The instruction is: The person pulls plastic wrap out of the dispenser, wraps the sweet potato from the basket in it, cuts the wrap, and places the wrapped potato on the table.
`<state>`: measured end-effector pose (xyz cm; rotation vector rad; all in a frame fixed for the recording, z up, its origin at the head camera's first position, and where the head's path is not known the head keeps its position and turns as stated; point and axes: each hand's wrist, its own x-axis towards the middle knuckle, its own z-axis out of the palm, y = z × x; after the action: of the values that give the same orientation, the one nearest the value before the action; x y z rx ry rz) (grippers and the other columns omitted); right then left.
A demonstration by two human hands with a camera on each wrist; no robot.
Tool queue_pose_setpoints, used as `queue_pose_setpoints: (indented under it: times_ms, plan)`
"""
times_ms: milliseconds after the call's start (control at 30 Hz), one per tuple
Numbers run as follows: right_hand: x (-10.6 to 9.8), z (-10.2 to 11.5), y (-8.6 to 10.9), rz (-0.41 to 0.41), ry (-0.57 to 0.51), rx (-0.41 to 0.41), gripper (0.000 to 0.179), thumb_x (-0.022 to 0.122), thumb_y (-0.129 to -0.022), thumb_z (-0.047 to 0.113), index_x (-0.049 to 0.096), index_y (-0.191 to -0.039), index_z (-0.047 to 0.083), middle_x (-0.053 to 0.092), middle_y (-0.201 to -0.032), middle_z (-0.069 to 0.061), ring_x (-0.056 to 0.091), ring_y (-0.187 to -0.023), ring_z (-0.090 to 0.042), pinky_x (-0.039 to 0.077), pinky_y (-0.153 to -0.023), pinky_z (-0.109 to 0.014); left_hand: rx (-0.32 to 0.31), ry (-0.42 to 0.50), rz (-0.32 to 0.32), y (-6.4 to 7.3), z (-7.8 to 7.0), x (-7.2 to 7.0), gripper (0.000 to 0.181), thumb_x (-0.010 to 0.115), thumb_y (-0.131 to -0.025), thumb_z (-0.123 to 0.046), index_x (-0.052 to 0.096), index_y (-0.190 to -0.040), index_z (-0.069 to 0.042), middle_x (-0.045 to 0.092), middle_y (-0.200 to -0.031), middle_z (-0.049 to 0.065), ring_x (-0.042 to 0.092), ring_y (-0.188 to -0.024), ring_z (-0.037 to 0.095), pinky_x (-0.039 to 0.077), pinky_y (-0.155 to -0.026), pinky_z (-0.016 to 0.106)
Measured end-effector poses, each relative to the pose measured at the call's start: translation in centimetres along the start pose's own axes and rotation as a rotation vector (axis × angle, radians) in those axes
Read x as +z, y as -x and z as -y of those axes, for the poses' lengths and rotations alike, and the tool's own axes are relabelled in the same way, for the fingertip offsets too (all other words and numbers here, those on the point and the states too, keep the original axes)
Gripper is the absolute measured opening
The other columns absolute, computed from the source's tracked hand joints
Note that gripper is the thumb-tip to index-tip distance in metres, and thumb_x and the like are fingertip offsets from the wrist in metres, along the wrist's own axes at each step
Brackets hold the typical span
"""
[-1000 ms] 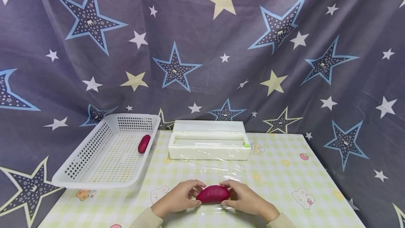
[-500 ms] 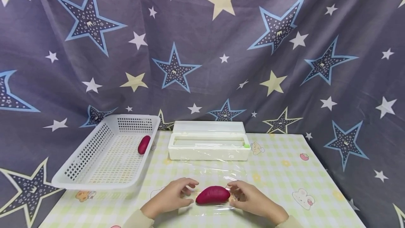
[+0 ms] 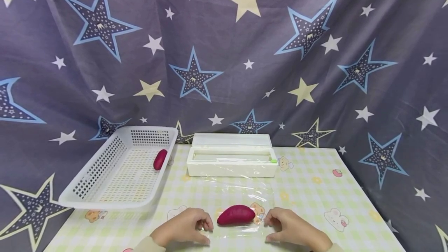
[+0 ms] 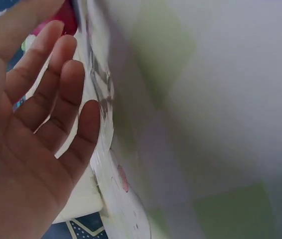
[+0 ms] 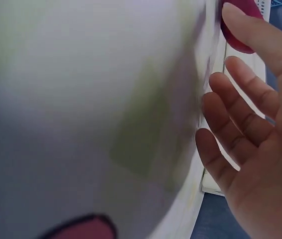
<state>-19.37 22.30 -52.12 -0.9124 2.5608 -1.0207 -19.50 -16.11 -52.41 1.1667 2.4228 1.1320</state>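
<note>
A dark red sweet potato [image 3: 236,215] lies on a sheet of clear cling film [image 3: 241,192] spread over the table. The film runs out from the front of a white cling film box [image 3: 231,169], whose lid stands up at the back. My left hand [image 3: 187,224] is just left of the sweet potato, beside the film's left edge, its fingers loosely bent and holding nothing. On the opposite side my right hand [image 3: 292,226] has its fingertips right at the film's right edge. Both wrist views show relaxed fingers and bare palms close over the tablecloth.
At the left stands a white plastic basket [image 3: 140,204] with a second dark red sweet potato [image 3: 160,159] inside. A checked tablecloth [image 3: 315,193] covers the table. A dark curtain [image 3: 217,30] with stars hangs behind it.
Both hands have let go of the sweet potato and drawn apart, left hand to the left and right hand to the right, also lower toward the body. The sweet potato stays on the film.
</note>
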Motion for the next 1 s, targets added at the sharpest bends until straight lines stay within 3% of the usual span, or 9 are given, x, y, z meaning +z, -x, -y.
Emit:
queue_pose_setpoints:
  times_ms: [167, 300, 467, 600, 767, 1000]
  plan:
    - [0.19, -0.11, -0.01, 0.011, 0.019, 0.003, 0.03, 0.084, -0.08, 0.041, 0.065, -0.097, 0.025, 0.056, -0.087, 0.013, 0.049, -0.079, -0.003, 0.046, -0.07, -0.021, 0.017, -0.055, 0.022, -0.09, 0.12, 0.37, 0.027, 0.088, -0.077, -0.031, 0.07, -0.092, -0.019, 0.059, -0.082, -0.01, 0.049, -0.072, -0.001, 0.049, -0.066, 0.017]
    - [0.36, -0.27, -0.1, 0.0, 0.039, -0.035, 0.021, 0.081, -0.084, 0.036, 0.067, -0.095, 0.026, 0.055, -0.087, 0.014, 0.049, -0.08, -0.002, 0.047, -0.07, -0.02, -0.012, -0.06, 0.02, -0.32, 0.15, 0.54, 0.018, 0.084, -0.083, -0.023, 0.069, -0.091, -0.018, 0.056, -0.078, -0.011, 0.043, -0.067, -0.004, 0.046, -0.06, 0.016]
    - [0.51, -0.38, -0.02, -0.012, 0.054, -0.091, 0.006, 0.078, -0.089, 0.026, 0.071, -0.089, 0.025, 0.056, -0.088, 0.017, 0.05, -0.079, 0.0, 0.05, -0.071, -0.019, -0.04, -0.064, 0.005, -0.52, 0.16, 0.79, 0.008, 0.076, -0.09, -0.017, 0.07, -0.086, -0.019, 0.054, -0.076, -0.019, 0.046, -0.068, -0.006, 0.049, -0.062, 0.016]
    - [0.49, -0.2, -0.16, -0.011, 0.074, -0.072, 0.008, 0.076, -0.091, 0.021, 0.071, -0.085, 0.024, 0.056, -0.085, 0.019, 0.049, -0.077, 0.001, 0.048, -0.069, -0.019, -0.058, -0.074, 0.001, -0.61, 0.15, 0.82, 0.01, 0.074, -0.092, -0.019, 0.068, -0.085, -0.021, 0.053, -0.076, -0.019, 0.048, -0.068, -0.005, 0.049, -0.064, 0.017]
    - [0.55, 0.15, -0.44, -0.005, 0.114, -0.049, 0.01, 0.074, -0.093, 0.022, 0.067, -0.086, 0.025, 0.053, -0.082, 0.02, 0.049, -0.075, 0.0, 0.046, -0.068, -0.018, -0.078, -0.049, 0.013, -0.6, 0.28, 0.7, 0.015, 0.082, -0.085, -0.023, 0.067, -0.088, -0.02, 0.054, -0.076, -0.013, 0.047, -0.068, -0.002, 0.047, -0.062, 0.017]
    - [0.73, 0.09, -0.32, -0.02, 0.055, -0.048, 0.008, 0.071, -0.094, 0.02, 0.068, -0.089, 0.025, 0.056, -0.08, 0.02, 0.05, -0.071, 0.002, 0.048, -0.064, -0.018, -0.056, -0.095, -0.001, -0.63, 0.36, 0.7, 0.012, 0.076, -0.091, -0.019, 0.067, -0.083, -0.023, 0.052, -0.078, -0.018, 0.048, -0.07, -0.004, 0.049, -0.065, 0.017]
